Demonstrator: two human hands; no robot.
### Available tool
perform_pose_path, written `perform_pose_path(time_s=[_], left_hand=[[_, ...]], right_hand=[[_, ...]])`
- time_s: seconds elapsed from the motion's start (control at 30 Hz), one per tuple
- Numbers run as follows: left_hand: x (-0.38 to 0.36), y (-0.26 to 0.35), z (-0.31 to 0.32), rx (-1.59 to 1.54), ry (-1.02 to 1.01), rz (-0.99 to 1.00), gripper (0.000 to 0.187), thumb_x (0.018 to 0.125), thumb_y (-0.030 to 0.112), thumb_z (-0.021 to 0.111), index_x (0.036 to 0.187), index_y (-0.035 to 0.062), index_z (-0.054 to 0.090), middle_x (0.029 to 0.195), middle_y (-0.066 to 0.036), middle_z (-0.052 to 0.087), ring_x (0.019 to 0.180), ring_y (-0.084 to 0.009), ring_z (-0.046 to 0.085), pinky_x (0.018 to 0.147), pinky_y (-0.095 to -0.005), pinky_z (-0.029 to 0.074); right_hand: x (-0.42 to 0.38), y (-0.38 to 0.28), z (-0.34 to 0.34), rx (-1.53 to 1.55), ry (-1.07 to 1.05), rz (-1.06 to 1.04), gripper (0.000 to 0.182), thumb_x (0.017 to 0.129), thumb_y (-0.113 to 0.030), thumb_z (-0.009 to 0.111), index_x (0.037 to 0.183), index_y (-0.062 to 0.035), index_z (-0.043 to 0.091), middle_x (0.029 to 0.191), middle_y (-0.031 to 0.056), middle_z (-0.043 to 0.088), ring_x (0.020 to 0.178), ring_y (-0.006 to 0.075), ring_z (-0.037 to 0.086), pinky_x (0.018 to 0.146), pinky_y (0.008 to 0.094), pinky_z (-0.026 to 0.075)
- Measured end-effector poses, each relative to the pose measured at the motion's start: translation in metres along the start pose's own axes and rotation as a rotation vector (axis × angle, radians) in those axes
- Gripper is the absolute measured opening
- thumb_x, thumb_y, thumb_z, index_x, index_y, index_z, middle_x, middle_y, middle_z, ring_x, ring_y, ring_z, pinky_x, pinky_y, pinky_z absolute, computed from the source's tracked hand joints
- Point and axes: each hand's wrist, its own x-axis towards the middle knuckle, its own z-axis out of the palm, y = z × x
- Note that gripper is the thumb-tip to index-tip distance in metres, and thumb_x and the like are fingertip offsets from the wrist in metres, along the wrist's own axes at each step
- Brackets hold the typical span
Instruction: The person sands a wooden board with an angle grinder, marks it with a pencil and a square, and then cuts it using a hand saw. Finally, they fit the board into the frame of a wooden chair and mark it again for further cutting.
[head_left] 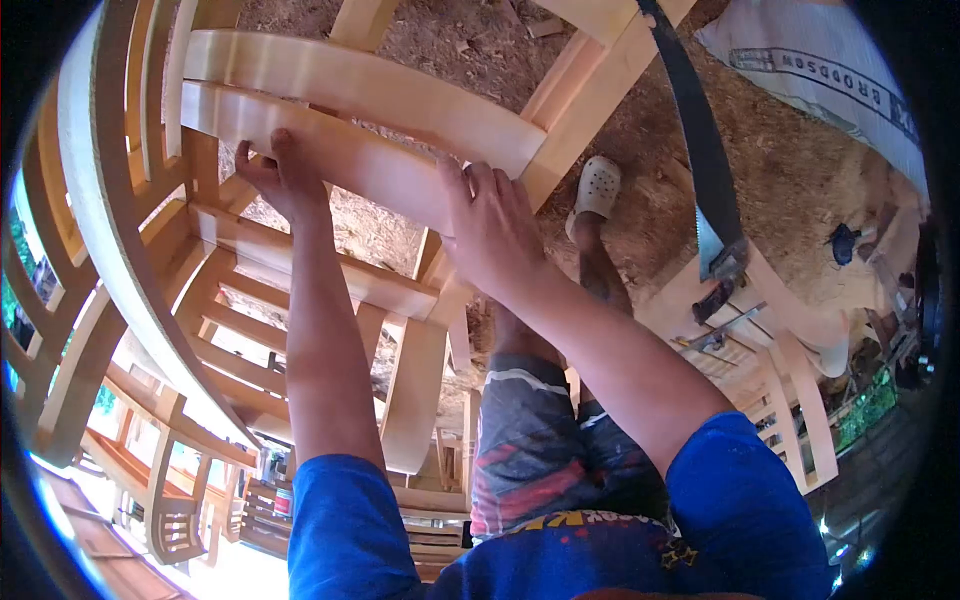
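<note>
A pale curved wooden slat [370, 160] lies across a wooden furniture frame, beside a second curved slat [360, 85]. My left hand [285, 180] is closed on the near edge of the slat, left of its middle, with a finger on its face. At its right end, my right hand [490, 220] curls its fingers over the slat. The fingers' undersides and that end of the slat are hidden by the hand. To the right, the second slat meets a diagonal wooden rail [580, 120].
A handsaw [700, 130] hangs or leans at the upper right, its blade close to the rail. A printed sack [820, 65] lies beyond it. More slatted wooden furniture [170, 500] stands lower left. Sawdust covers the ground [640, 190] near my shoe [598, 188].
</note>
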Motion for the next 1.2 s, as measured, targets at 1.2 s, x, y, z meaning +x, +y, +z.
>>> perform_pose_path(time_s=[1.2], left_hand=[[0.006,-0.001,0.035,0.278,0.178,0.021,0.043,0.108,0.029,0.052,0.142,0.0153,0.029,0.130,-0.037,0.050,0.104,-0.0410,0.063,0.085,-0.0526,0.053]], right_hand=[[-0.024,0.075,-0.007,0.280,0.121,0.252,0.060,0.073,-0.019,0.092,0.117,-0.0060,0.054,0.116,0.0155,0.054,0.110,0.0372,0.058,0.092,0.0463,0.052]])
